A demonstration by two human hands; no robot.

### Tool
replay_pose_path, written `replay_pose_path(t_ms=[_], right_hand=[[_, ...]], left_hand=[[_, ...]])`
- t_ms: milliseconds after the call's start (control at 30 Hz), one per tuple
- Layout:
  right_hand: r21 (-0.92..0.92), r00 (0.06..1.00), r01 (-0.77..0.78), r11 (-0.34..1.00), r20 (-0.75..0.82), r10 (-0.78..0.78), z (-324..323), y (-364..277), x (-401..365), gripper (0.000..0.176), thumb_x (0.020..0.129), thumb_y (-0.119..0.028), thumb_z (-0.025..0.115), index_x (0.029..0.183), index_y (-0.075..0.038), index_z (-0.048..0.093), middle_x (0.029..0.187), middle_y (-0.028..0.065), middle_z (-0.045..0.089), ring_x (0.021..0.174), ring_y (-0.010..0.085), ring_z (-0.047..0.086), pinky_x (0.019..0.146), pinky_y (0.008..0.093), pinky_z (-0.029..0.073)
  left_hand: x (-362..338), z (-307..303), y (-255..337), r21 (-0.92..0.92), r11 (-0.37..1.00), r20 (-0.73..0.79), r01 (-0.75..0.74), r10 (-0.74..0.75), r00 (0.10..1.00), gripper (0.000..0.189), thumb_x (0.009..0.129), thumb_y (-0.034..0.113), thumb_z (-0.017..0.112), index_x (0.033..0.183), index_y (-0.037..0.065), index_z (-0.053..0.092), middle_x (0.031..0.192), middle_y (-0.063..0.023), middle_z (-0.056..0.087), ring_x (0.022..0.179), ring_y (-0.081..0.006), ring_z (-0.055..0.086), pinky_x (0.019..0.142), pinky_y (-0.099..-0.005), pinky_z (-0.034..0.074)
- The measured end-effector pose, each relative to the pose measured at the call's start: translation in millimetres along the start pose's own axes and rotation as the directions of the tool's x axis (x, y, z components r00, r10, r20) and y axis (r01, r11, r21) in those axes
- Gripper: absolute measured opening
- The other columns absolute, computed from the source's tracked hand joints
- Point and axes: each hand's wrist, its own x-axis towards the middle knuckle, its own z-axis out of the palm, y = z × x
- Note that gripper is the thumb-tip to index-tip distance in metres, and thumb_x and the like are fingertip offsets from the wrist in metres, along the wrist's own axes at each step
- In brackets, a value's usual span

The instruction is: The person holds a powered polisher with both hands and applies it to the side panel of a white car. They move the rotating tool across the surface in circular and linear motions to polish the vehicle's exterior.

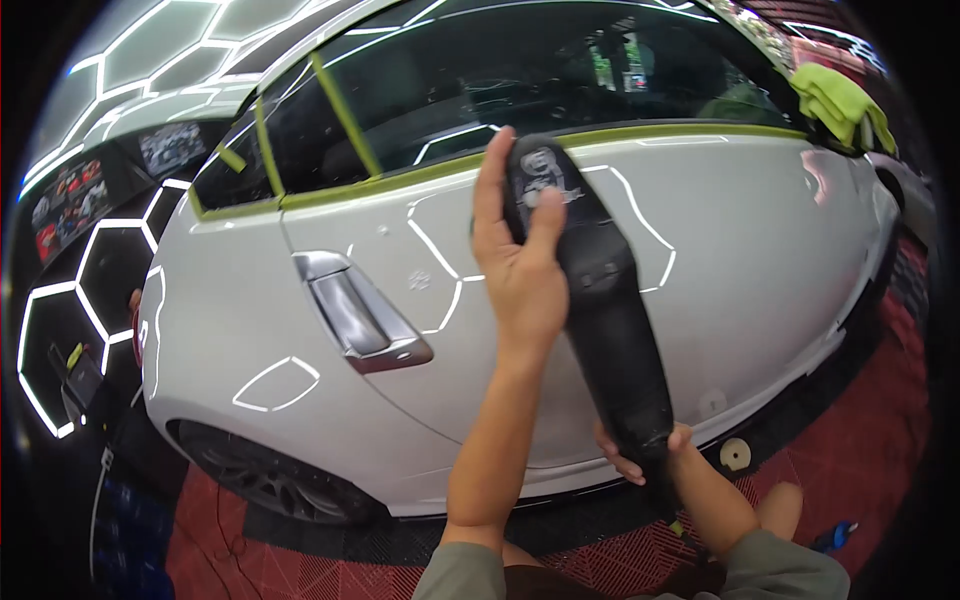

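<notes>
A black polisher [615, 330] is held up in front of the white car door [740, 260], its head near the window line and its body slanting down to the right. My left hand [525, 265] is closed around the polisher's head, thumb on top and fingers along the left side. Lower down, my right hand [645, 455] wraps round the rear end of the body. The polisher hides its own pad and the patch of door behind it. Small white residue marks [419, 281] dot the paint to the left.
Yellow-green masking tape [680, 132] borders the windows. A chrome door handle [365, 315] juts out at left. A green towel [840, 105] covers the mirror. A round pale pad [735, 455] lies by the sill, and a blue object [835, 537] sits on the red floor tiles [850, 440].
</notes>
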Motion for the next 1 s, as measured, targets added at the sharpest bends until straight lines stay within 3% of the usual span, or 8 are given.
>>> replay_pose_path(t_ms=[100,200,367,567,633,767,900,1000], right_hand=[[-0.104,0.996,-0.005,0.995,-0.092,-0.005,4.6,-8.4,-3.4,0.077,0.064,-0.037,0.081,0.114,0.013,0.050,0.093,0.0209,0.058,0.057,0.0228,0.062,0.048,0.0307,0.056],[-0.184,1.000,0.019,0.983,-0.012,-0.022,4.8,-20.4,-19.7,0.087,0.068,-0.035,0.082,0.127,0.013,0.040,0.102,0.0290,0.055,0.062,0.0258,0.064,0.050,0.0342,0.054],[-0.422,0.968,0.049,0.905,-0.205,-0.148,36.5,-58.1,-36.9,0.097,0.064,-0.032,0.081,0.136,0.009,0.030,0.098,0.0269,0.061,0.062,0.0279,0.067,0.051,0.0367,0.057],[-0.436,0.961,-0.030,0.900,-0.262,-0.095,7.6,-81.6,-46.9,0.101,0.064,-0.032,0.079,0.142,0.000,0.024,0.096,0.0251,0.061,0.059,0.0263,0.066,0.050,0.0367,0.059],[-0.412,0.965,-0.048,0.910,-0.253,-0.063,-4.6,-88.1,-50.1,0.098,0.067,-0.029,0.077,0.144,-0.001,0.025,0.095,0.0182,0.058,0.061,0.0228,0.065,0.054,0.0353,0.058],[-0.396,0.973,-0.081,0.915,-0.228,-0.012,-12.3,-105.0,-65.0,0.097,0.068,-0.026,0.077,0.145,0.000,0.025,0.096,0.0143,0.057,0.066,0.0208,0.065,0.058,0.0341,0.059],[-0.426,0.973,0.006,0.905,-0.205,-0.103,-14.1,-119.9,-83.0,0.098,0.067,-0.023,0.078,0.145,0.002,0.024,0.103,0.0158,0.057,0.068,0.0210,0.065,0.058,0.0342,0.059],[-0.443,0.960,0.081,0.893,-0.207,-0.190,-12.2,-130.6,-95.8,0.099,0.067,-0.021,0.077,0.147,0.002,0.023,0.106,0.0169,0.057,0.068,0.0208,0.065,0.057,0.0340,0.059]], left_hand=[[-8.3,10.0,0.4,-0.086,0.994,-0.019,0.068,-0.070,0.997,0.054,0.094,-0.003,0.055,0.146,0.006,0.041,0.117,-0.0101,0.059,0.101,-0.0146,0.062,0.087,-0.0274,0.054],[-18.9,29.4,17.7,-0.110,0.993,-0.033,0.035,-0.039,0.999,0.057,0.094,-0.002,0.056,0.147,0.006,0.038,0.117,-0.0101,0.058,0.102,-0.0143,0.061,0.088,-0.0272,0.053],[-25.1,65.6,16.8,-0.087,0.995,-0.023,-0.057,0.056,0.998,0.060,0.094,-0.001,0.060,0.148,0.003,0.036,0.115,-0.0070,0.058,0.102,-0.0109,0.058,0.091,-0.0244,0.047],[-23.4,85.2,-17.1,-0.082,0.996,-0.038,-0.019,0.016,0.999,0.055,0.094,-0.001,0.058,0.146,0.002,0.040,0.115,-0.0066,0.059,0.103,-0.0104,0.058,0.092,-0.0247,0.047],[-25.7,85.6,-33.1,-0.015,0.999,-0.060,0.036,-0.036,0.998,0.053,0.094,0.000,0.057,0.144,0.002,0.041,0.118,-0.0077,0.058,0.103,-0.0115,0.058,0.093,-0.0254,0.048],[-34.0,109.4,-31.4,-0.012,0.999,-0.071,-0.032,0.031,0.997,0.054,0.094,0.001,0.058,0.145,0.002,0.039,0.124,-0.0103,0.054,0.106,-0.0130,0.058,0.093,-0.0256,0.049],[-37.0,137.2,-33.6,-0.031,0.994,0.012,-0.102,0.102,0.995,0.056,0.094,0.001,0.058,0.146,0.001,0.037,0.125,-0.0116,0.055,0.107,-0.0138,0.058,0.094,-0.0262,0.049],[-35.5,158.8,-41.9,-0.098,0.993,0.081,-0.071,0.079,0.994,0.056,0.094,0.001,0.057,0.146,0.001,0.036,0.125,-0.0118,0.055,0.107,-0.0134,0.058,0.094,-0.0263,0.049]])
